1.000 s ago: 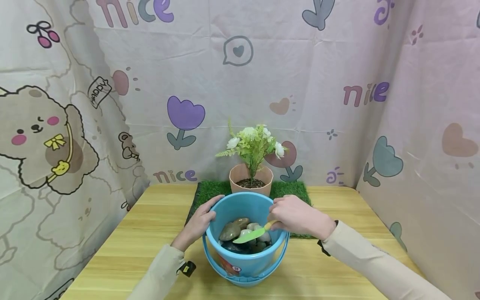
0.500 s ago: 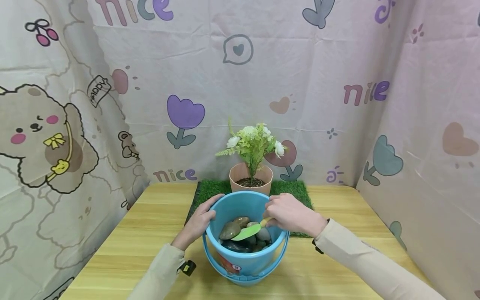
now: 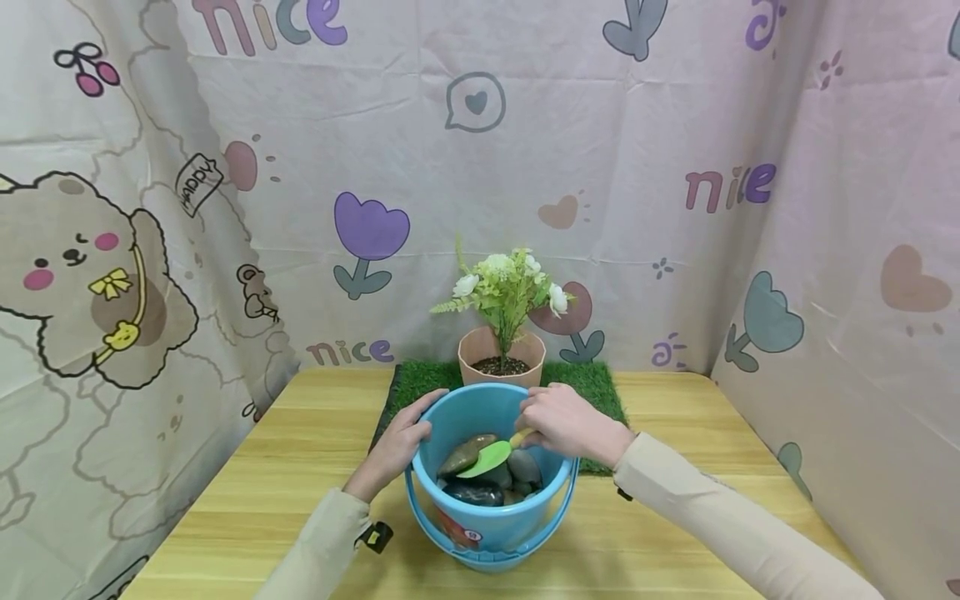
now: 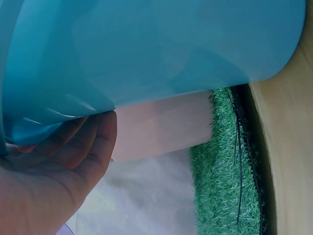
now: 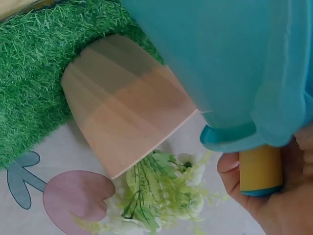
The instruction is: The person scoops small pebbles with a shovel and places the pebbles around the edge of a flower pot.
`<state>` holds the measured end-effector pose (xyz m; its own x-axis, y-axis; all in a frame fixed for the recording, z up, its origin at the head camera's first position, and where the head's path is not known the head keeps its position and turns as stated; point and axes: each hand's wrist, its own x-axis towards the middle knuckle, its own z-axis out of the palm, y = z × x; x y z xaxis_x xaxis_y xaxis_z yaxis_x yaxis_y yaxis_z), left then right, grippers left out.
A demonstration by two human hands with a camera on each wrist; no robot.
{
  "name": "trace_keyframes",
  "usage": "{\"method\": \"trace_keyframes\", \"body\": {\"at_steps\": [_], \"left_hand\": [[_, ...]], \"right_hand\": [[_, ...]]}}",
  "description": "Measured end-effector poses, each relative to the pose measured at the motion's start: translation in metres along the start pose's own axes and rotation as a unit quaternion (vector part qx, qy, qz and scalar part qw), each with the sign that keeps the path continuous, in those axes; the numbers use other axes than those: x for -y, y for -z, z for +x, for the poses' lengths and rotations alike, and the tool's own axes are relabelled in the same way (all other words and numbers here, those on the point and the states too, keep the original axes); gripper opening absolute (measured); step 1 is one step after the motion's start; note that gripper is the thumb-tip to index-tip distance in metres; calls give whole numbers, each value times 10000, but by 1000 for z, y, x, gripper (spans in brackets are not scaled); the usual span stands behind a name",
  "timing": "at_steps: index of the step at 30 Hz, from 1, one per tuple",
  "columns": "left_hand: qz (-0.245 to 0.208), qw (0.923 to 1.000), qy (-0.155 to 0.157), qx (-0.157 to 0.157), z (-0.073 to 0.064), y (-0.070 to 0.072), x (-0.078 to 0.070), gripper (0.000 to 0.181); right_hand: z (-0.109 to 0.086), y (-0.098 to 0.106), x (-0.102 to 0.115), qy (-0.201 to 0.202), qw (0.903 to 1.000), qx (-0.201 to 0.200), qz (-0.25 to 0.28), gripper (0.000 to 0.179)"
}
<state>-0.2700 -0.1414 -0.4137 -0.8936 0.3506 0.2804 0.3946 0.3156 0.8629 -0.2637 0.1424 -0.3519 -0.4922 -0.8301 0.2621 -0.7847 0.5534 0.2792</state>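
A blue bucket (image 3: pixel 491 529) stands upright, its handle hanging down in front. Inside lie several smooth stones, among them a brown one (image 3: pixel 465 454), a shiny black one (image 3: pixel 474 495) and a grey one (image 3: pixel 525 468). My left hand (image 3: pixel 397 442) grips the bucket's left rim, thumb over the edge and fingers against the outside wall. In my right hand (image 3: pixel 564 421) is a small garden trowel (image 3: pixel 491 457), held by its yellow handle (image 5: pixel 261 170). Its green blade slants down to the left among the stones, overlapping the brown one in the head view.
Behind the bucket, a pink flowerpot (image 3: pixel 467 367) with white flowers (image 3: pixel 498 271) stands on a green turf mat (image 3: pixel 427 379). The wooden table (image 3: pixel 300 467) extends to both sides. A printed cloth (image 3: pixel 480 167) hangs behind it.
My right hand and the trowel have moved left across the bucket. The stones near the blade have shifted, and the pale ones no longer show. My left hand stays on the rim.
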Motion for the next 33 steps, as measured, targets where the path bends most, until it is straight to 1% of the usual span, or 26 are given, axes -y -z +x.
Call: {"method": "trace_keyframes", "body": {"at_steps": [4,9,11,18,24,29,33], "left_hand": [[-48,10000,16,-5,-1,0,0,62],[-143,9999,-20,27,-2,0,0,62],[-162,9999,-30,44,-2,0,0,63],[-115,9999,-56,47,-4,-1,1,63],[-84,9999,-91,59,-4,-1,2,62],[-36,9999,-113,50,-3,0,2,62],[-85,9999,-121,35,-1,0,1,61]], "right_hand": [[4,-5,0,52,10000,-20,34,13],[5,-8,0,-56,9999,-77,83,10],[4,-9,0,-110,9998,-163,106,10],[-3,-6,0,-389,9970,-646,180,14],[-10,-2,0,-577,9952,-786,104,11],[-16,0,-2,-718,9926,-964,148,12],[-18,0,-4,-813,9906,-1087,177,12]]}}
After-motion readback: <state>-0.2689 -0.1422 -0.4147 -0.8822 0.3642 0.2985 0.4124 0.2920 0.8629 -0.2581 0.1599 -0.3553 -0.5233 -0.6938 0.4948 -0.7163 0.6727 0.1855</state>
